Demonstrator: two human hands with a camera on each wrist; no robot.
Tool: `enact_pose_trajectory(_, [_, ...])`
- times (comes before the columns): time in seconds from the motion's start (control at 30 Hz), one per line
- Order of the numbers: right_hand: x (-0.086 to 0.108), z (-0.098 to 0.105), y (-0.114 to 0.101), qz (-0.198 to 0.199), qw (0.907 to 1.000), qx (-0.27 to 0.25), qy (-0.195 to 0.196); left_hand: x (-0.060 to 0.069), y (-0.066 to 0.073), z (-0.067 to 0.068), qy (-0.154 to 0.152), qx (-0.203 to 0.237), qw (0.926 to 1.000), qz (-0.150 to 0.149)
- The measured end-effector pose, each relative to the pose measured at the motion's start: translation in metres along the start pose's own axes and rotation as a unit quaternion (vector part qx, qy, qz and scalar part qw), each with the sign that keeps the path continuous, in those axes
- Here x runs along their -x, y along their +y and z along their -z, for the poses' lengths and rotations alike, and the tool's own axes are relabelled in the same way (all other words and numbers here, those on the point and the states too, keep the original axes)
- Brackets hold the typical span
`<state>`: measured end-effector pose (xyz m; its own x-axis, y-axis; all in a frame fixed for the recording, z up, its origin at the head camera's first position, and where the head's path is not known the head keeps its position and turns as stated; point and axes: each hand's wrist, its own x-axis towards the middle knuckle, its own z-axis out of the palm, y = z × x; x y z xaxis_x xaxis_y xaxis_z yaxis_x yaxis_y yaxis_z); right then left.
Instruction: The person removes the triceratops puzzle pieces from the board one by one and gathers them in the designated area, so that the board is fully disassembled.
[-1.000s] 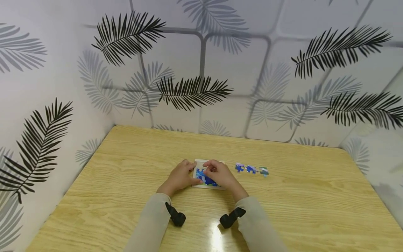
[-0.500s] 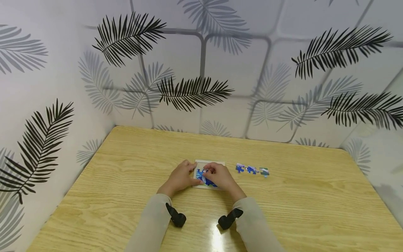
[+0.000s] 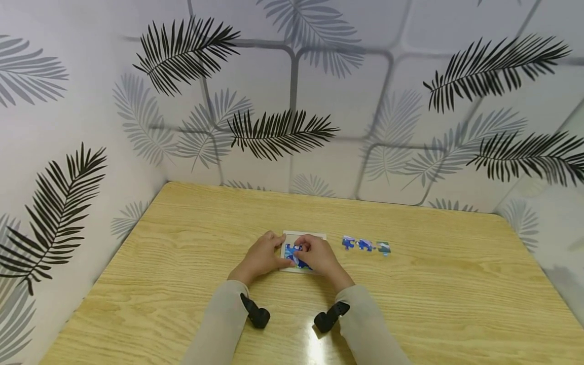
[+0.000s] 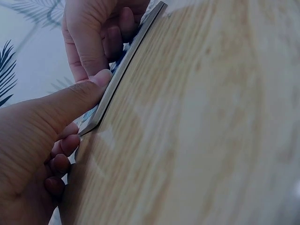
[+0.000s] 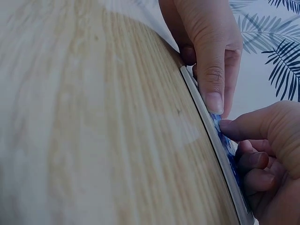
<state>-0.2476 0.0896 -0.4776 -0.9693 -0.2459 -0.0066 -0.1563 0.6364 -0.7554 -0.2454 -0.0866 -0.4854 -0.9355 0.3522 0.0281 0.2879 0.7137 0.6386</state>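
In the head view, a pale, rectangular puzzle frame (image 3: pixel 292 233) is seen lying flat on the table (image 3: pixel 433 284), whose yellow, glossy top is streaked with long grain. A blue picture (image 3: pixel 291 253) of interlocking pieces is held within the rim, and bare grey-beige backing is shown along its far part. The frame's left end is gripped by the left hand (image 3: pixel 262 257), with the thumb laid on the near edge and the fingers set at the far left corner. The blue pieces are partly covered by the right hand (image 3: pixel 319 255), whose thumb and fingers are bent close together; whether a piece is pinched between them cannot be told. Three loose pieces (image 3: pixel 364 245), knobbed and notched, are lined up to the right, shown in this view alone. Loose beige sleeves (image 3: pixel 219 314) and a pale wall (image 3: pixel 328 96) printed with feathery leaves are also shown. In the left wrist view, what is hidden from above is revealed: the frame's thin, straight side, with the left thumb pressed over its edge and the other fingers curled beside the corner. In the right wrist view, the right thumb tip is seen touching the blue surface, near the left thumb, with the remaining right fingers curled low over the picture.
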Motion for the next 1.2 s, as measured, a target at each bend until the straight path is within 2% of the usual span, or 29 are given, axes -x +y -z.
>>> enact_pose_trajectory(0.23, [0.001,-0.001,0.0,0.002,0.9999,-0.009,0.01,0.0,0.001,0.001,-0.001,0.0,1.0,-0.002])
enact_pose_trajectory(0.53, [0.001,-0.003,0.0,-0.001,0.9988,-0.022,0.043,0.0,0.002,0.002,-0.001,0.003,1.0,-0.003])
enact_pose_trajectory(0.7, [0.002,-0.004,0.0,-0.007,0.9977,-0.047,0.048,0.0,0.002,0.002,-0.003,0.001,1.0,-0.001])
enact_pose_trajectory(0.87, [0.001,-0.003,0.0,-0.005,0.9938,-0.084,0.074,0.0,0.002,0.002,-0.009,-0.002,1.0,-0.002])
enact_pose_trajectory(1.0, [0.003,0.002,-0.001,-0.005,0.9891,-0.111,0.096,0.0,0.001,0.002,-0.011,-0.001,0.9999,0.001])
enact_pose_trajectory(1.2, [0.01,0.019,0.003,-0.038,0.9853,-0.129,0.106,-0.001,0.0,0.001,-0.011,0.002,0.9999,0.01])
